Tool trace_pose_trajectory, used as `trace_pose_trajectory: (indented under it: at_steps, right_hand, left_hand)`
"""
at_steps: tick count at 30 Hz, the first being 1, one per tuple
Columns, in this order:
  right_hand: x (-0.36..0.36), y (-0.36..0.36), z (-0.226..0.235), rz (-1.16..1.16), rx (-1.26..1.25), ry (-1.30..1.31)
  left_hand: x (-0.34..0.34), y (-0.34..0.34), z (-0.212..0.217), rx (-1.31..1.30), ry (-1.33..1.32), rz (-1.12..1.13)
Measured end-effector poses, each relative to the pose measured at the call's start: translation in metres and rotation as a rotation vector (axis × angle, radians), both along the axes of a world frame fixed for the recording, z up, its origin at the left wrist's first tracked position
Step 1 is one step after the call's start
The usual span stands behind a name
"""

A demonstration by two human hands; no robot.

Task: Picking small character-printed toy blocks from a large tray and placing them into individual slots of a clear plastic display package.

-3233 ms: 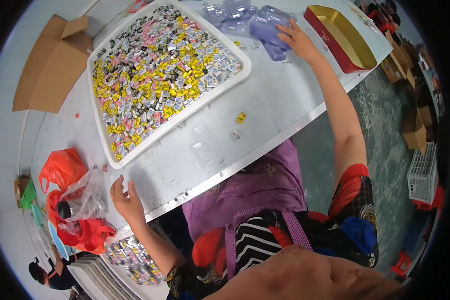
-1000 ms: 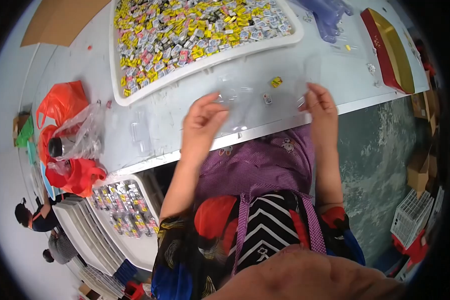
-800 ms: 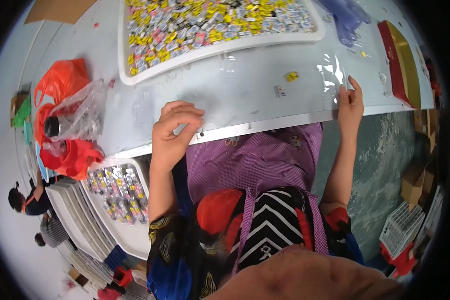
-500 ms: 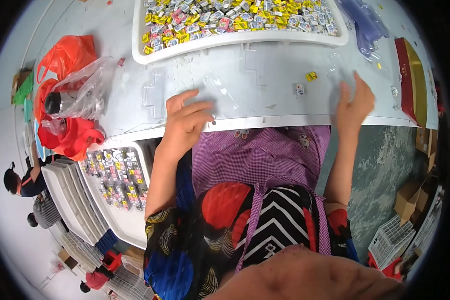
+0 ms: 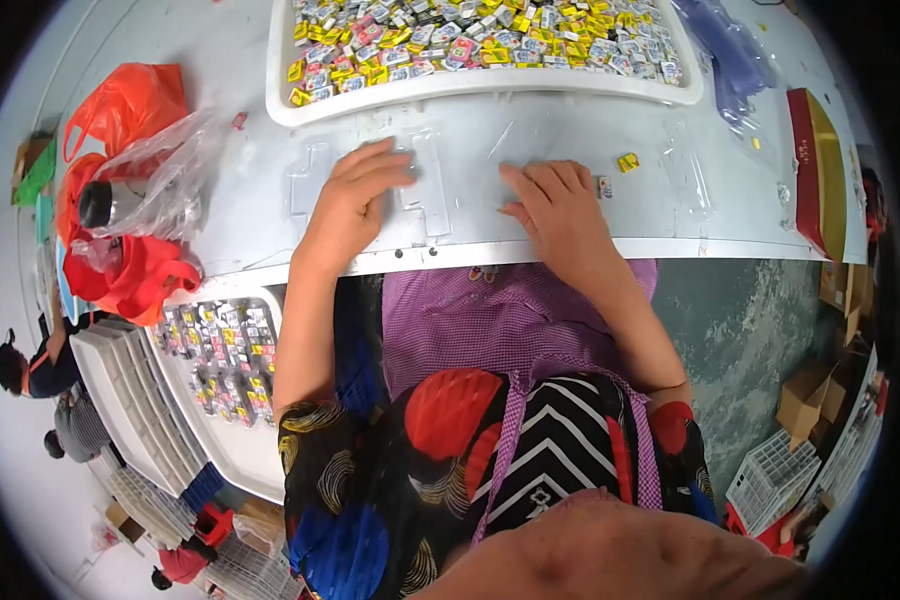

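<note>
My left hand (image 5: 355,195) rests at the table's near edge. Its fingers stretch out toward a clear plastic tray piece (image 5: 432,190), and nothing shows in its grasp. To the right, my right hand (image 5: 562,208) lies palm down with fingers spread on the table (image 5: 475,215), next to a faint clear plastic piece (image 5: 515,140). Just past its fingers sit a tiny white box (image 5: 604,187) and a tiny yellow box (image 5: 627,162). Another clear piece (image 5: 305,190) lies left of my left hand. A further one (image 5: 698,185) is at the right.
Ahead stands a white bin (image 5: 490,82) heaped with tiny boxes. Red bags (image 5: 135,110) and a dark-capped flask (image 5: 98,204) are at the left, a red-gold box (image 5: 815,170) at the right. Filled clear packs (image 5: 220,350) lie in a tray below left. Other people are in the background.
My right hand has swung left from beyond the two tiny boxes and come down on the table. My left hand has shifted slightly left. The clear piece between them shows more plainly.
</note>
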State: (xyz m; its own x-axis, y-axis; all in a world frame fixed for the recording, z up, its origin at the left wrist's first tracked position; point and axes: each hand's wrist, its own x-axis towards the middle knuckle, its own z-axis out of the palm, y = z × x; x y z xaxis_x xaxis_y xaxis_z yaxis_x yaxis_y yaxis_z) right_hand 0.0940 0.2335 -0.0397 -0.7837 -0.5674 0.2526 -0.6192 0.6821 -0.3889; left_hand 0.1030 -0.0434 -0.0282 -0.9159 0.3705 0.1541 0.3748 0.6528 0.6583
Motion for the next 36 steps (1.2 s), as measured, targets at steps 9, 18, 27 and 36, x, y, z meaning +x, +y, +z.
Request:
trace_pose_trajectory:
  at_steps: [9,18,27,36]
  right_hand:
    - [-0.015,0.027,-0.007,0.002,-0.030,0.154]
    - [-0.001,0.038,-0.006,-0.146,-0.203,0.179]
    - [-0.031,0.103,-0.023,-0.225,-0.083,0.158]
    - [-0.032,0.101,-0.007,-0.509,-0.008,0.357]
  left_hand:
    - [0.016,0.041,0.013,-0.270,0.060,0.115]
    - [0.002,0.015,0.014,-0.291,-0.015,0.002]
    - [-0.003,0.008,0.016,-0.289,0.065,0.029]
    - [0.033,-0.024,0.006,-0.266,0.211,0.605]
